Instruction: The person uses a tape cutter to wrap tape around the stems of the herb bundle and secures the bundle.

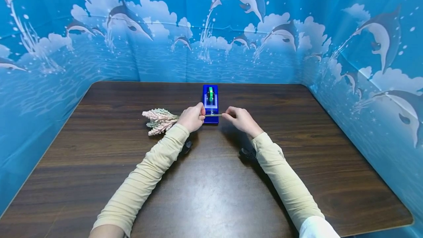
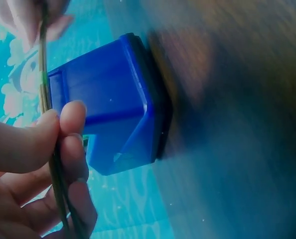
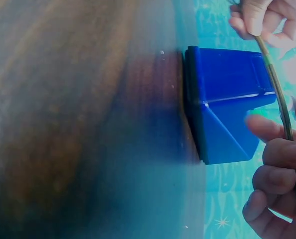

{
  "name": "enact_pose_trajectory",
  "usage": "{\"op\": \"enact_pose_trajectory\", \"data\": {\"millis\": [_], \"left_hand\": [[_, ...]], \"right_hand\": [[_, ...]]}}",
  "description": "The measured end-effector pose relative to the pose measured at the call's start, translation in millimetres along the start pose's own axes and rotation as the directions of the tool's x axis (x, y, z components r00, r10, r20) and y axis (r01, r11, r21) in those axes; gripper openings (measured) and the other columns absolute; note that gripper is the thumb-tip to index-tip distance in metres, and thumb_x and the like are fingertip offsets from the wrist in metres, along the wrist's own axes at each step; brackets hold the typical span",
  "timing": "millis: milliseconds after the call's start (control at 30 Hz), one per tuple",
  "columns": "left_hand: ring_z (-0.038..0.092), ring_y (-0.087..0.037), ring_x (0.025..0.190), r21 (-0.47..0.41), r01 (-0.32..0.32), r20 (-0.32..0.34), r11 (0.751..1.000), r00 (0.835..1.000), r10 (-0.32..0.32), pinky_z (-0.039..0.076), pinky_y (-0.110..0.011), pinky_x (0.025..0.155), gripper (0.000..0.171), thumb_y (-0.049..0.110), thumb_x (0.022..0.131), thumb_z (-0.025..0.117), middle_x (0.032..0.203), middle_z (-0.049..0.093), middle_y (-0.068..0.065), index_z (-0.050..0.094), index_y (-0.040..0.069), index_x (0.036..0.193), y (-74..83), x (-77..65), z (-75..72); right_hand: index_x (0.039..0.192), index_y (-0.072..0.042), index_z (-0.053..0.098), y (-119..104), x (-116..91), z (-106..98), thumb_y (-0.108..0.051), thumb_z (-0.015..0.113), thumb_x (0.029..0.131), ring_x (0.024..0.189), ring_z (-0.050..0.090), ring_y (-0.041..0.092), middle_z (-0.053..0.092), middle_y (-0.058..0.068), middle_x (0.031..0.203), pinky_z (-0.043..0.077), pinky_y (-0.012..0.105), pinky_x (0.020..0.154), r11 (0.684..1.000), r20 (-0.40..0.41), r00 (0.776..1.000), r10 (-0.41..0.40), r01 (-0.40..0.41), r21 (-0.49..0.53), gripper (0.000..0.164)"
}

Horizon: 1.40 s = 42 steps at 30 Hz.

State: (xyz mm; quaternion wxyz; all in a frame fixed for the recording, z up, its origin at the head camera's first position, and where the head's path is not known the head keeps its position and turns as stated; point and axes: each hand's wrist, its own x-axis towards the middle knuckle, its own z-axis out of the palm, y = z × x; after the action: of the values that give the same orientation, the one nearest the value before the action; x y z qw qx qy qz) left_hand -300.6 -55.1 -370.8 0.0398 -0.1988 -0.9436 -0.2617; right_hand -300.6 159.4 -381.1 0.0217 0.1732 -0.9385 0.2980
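A bunch of pale pink artificial flowers [image 1: 160, 121] extends left from my left hand [image 1: 192, 117]. That hand pinches the flower stems [image 2: 42, 99] between thumb and fingers, and they run on across its curled fingers in the left wrist view. My right hand [image 1: 240, 118] grips the stems near their other end. A greenish stretch shows on the stems between the hands. Just behind them stands a blue tape dispenser [image 1: 214, 117] with a green tape roll [image 1: 210, 94]; the stems cross over its front part in the head view.
The dark wood-grain table [image 1: 211, 194] reaches to a blue dolphin-print curtain [image 1: 158, 58] at the back and sides. Dark wrist-worn devices show under the left sleeve [image 1: 158, 164] and the right sleeve [image 1: 285, 175].
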Motion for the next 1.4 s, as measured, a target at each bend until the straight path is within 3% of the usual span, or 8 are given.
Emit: {"op": "enact_pose_trajectory", "data": {"millis": [133,233,400,633,933,1233,1333,1400], "left_hand": [[0.063,-0.032,0.079,-0.017,-0.021,-0.040,1.000,0.999,0.021,0.049,-0.044,0.075,0.011,0.003,0.086,0.063,0.083,0.067,-0.011,0.053,0.007,0.087,0.2,-0.6,-0.4],[0.065,-0.030,0.080,-0.042,-0.024,-0.044,0.999,0.999,0.022,0.049,-0.043,0.076,0.010,0.004,0.086,0.064,0.085,0.070,-0.011,0.055,0.007,0.086,0.5,-0.7,-0.1],[0.067,-0.027,0.086,-0.056,-0.015,0.000,0.998,1.000,0.015,0.050,-0.042,0.080,0.009,0.013,0.090,0.065,0.091,0.073,-0.011,0.063,0.005,0.093,1.4,1.0,1.1],[0.067,-0.027,0.084,0.015,-0.032,0.046,0.999,0.998,0.031,0.051,-0.043,0.081,0.024,0.022,0.098,0.055,0.088,0.073,-0.009,0.072,0.005,0.094,2.4,2.2,3.7],[0.063,-0.024,0.072,0.021,-0.038,-0.055,0.999,0.998,0.039,0.049,-0.041,0.071,0.012,0.018,0.089,0.067,0.075,0.069,-0.006,0.070,0.007,0.084,2.4,-1.3,4.5],[0.067,-0.025,0.080,-0.013,0.001,-0.091,1.000,0.996,-0.002,0.050,-0.041,0.074,0.008,0.015,0.084,0.072,0.085,0.074,-0.006,0.068,0.009,0.081,4.3,-3.9,0.8],[0.067,-0.026,0.084,-0.028,0.028,-0.055,0.999,0.998,-0.029,0.050,-0.041,0.076,0.011,0.019,0.086,0.071,0.090,0.075,-0.008,0.070,0.009,0.085,4.5,-4.1,-1.0],[0.067,-0.027,0.084,-0.019,0.072,-0.009,0.997,0.997,-0.072,0.050,-0.041,0.077,0.022,0.028,0.090,0.066,0.090,0.074,-0.009,0.070,0.008,0.084,4.4,-4.4,-2.2]], "right_hand": [[0.089,-0.003,0.068,1.6,-0.9,1.8,-0.033,0.044,0.103,0.063,0.044,0.016,0.056,0.007,0.071,0.037,0.028,0.064,0.999,0.048,0.998,0.035,-0.035,-0.006,0.041],[0.086,-0.002,0.068,2.8,-1.9,2.0,-0.033,0.044,0.103,0.061,0.041,0.016,0.051,0.004,0.066,0.035,0.028,0.063,0.999,0.052,0.997,0.049,-0.049,-0.008,0.042],[0.082,-0.003,0.066,4.9,-2.4,0.5,-0.029,0.051,0.101,0.064,0.045,0.017,0.059,0.009,0.072,0.037,0.028,0.063,0.999,0.007,0.999,0.036,-0.036,-0.005,0.036],[0.082,-0.007,0.068,4.8,-3.7,-1.2,-0.031,0.052,0.100,0.071,0.053,0.020,0.069,0.013,0.084,0.043,0.031,0.069,1.000,-0.014,0.999,0.031,-0.031,-0.003,0.034],[0.087,-0.005,0.071,3.8,-5.3,-2.4,-0.028,0.056,0.098,0.071,0.052,0.018,0.070,0.010,0.084,0.042,0.029,0.067,1.000,-0.024,1.000,0.001,-0.001,0.019,0.029],[0.094,-0.004,0.072,-0.3,-4.4,-4.8,-0.026,0.061,0.095,0.068,0.050,0.016,0.069,0.012,0.083,0.040,0.027,0.063,0.998,-0.044,0.998,-0.044,0.045,0.031,0.024],[0.094,-0.004,0.072,-0.7,-4.2,-5.4,-0.025,0.062,0.095,0.068,0.050,0.017,0.070,0.014,0.085,0.041,0.028,0.063,0.998,-0.053,0.997,-0.050,0.052,0.035,0.024],[0.094,-0.004,0.072,-0.9,-4.0,-6.0,-0.025,0.062,0.095,0.068,0.051,0.017,0.071,0.014,0.085,0.041,0.028,0.063,0.998,-0.057,0.997,-0.052,0.054,0.036,0.023]]}}
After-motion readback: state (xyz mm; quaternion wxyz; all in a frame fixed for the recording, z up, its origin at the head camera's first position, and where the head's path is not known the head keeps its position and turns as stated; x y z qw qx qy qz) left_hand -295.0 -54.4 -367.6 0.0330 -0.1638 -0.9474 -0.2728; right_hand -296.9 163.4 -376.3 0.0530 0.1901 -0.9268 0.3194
